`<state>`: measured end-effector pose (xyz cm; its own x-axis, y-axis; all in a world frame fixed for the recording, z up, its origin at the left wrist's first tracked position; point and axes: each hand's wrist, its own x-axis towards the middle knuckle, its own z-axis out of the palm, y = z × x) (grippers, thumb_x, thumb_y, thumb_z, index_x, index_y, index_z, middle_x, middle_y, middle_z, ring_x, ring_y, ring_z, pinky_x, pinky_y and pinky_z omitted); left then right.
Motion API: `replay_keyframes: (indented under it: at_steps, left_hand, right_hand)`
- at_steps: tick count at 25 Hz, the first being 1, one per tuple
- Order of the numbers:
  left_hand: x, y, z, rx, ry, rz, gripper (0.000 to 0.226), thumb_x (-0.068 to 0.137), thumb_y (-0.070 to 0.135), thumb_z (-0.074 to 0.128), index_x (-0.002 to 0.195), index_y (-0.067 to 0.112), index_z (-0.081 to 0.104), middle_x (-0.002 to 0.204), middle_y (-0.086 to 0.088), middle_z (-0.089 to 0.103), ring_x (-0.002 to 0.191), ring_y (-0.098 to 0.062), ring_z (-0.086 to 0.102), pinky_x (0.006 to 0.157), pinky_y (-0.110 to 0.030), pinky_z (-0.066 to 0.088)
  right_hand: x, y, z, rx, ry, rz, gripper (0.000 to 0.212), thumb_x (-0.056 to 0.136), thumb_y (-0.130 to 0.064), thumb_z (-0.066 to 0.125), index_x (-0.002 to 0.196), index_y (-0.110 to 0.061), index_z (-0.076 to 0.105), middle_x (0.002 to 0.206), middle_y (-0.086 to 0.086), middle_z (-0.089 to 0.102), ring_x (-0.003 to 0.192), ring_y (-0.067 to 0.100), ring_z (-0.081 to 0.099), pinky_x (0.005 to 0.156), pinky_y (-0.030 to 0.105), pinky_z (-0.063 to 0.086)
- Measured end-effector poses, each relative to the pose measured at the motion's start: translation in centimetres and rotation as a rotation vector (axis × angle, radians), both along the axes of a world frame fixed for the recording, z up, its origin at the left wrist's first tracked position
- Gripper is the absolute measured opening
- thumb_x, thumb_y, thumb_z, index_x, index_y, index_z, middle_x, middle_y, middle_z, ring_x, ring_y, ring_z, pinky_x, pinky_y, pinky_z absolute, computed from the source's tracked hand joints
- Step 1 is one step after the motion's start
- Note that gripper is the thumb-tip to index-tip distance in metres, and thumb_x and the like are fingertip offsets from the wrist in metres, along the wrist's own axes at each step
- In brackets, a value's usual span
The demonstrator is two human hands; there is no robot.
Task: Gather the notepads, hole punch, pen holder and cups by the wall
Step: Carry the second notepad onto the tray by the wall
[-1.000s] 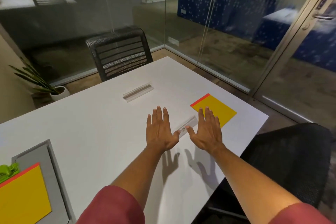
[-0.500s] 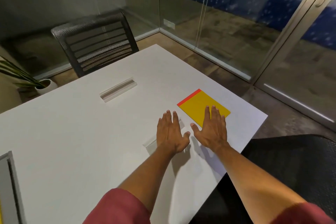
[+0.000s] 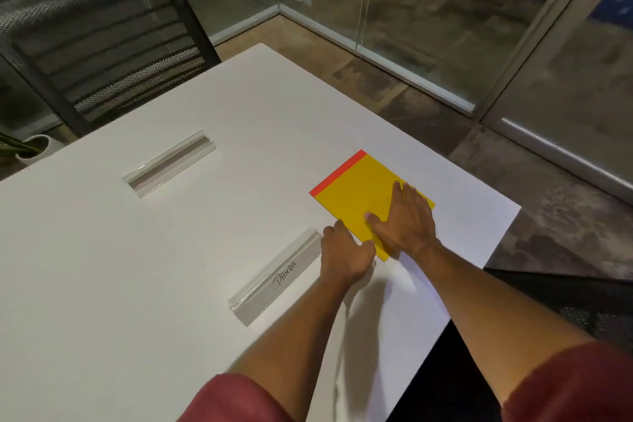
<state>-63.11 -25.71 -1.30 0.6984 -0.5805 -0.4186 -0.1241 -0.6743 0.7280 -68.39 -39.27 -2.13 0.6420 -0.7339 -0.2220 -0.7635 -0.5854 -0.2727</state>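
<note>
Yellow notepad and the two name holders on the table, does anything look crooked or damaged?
Nothing looks damaged. The yellow notepad lies flat but angled to the table edges, as do both clear name holders. The right hand rests on the pad.

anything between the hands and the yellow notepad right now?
No. The right hand already lies flat on the yellow notepad, and the left hand touches its near edge. The name plate marked PANDA lies left of the left hand, clear of the pad.
</note>
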Motion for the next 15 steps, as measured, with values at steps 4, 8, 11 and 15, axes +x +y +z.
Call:
replay_keyframes:
  at_steps: [4,8,11,15]
  left_hand:
    - [0.7,-2.0,-0.7,-0.066,0.164,0.173,0.033,0.081,0.023,0.061,0.108,0.01,0.048,0.113,-0.015,0.056,0.104,-0.032,0.053,0.077,-0.032,0.039]
    - [1.0,-2.9,-0.6,-0.078,0.235,0.253,0.032,0.087,0.015,0.055,0.116,0.009,0.046,0.113,-0.012,0.056,0.104,-0.031,0.053,0.074,-0.034,0.046]
    - [1.2,-3.1,-0.7,-0.062,0.253,0.263,0.057,0.089,0.013,0.05,0.143,0.005,0.033,0.135,-0.017,0.051,0.122,-0.035,0.05,0.098,-0.046,0.048]
    - [1.2,-3.4,-0.2,-0.139,0.379,0.427,0.055,0.09,0.009,0.047,0.143,0.009,0.032,0.11,-0.005,0.054,0.084,-0.013,0.054,0.057,-0.028,0.045]
  right_hand:
    - [1.3,-3.4,-1.0,0.081,0.015,-0.044,0.101,0.085,-0.062,0.056,0.154,-0.005,0.01,0.161,0.019,0.019,0.148,0.036,0.019,0.119,0.047,0.018]
    - [2.0,-5.2,-1.6,0.155,0.025,-0.063,0.103,0.083,-0.066,0.056,0.154,-0.006,0.011,0.157,0.02,0.027,0.143,0.039,0.029,0.114,0.05,0.027]
    - [2.5,-5.8,-1.5,0.204,0.004,-0.094,0.102,0.083,-0.067,0.056,0.154,-0.007,0.012,0.156,0.02,0.027,0.141,0.04,0.029,0.111,0.051,0.031]
    - [2.3,-6.1,-1.4,0.191,-0.006,-0.129,0.096,0.084,-0.066,0.055,0.151,-0.006,0.022,0.151,0.02,0.033,0.138,0.039,0.033,0.108,0.051,0.034]
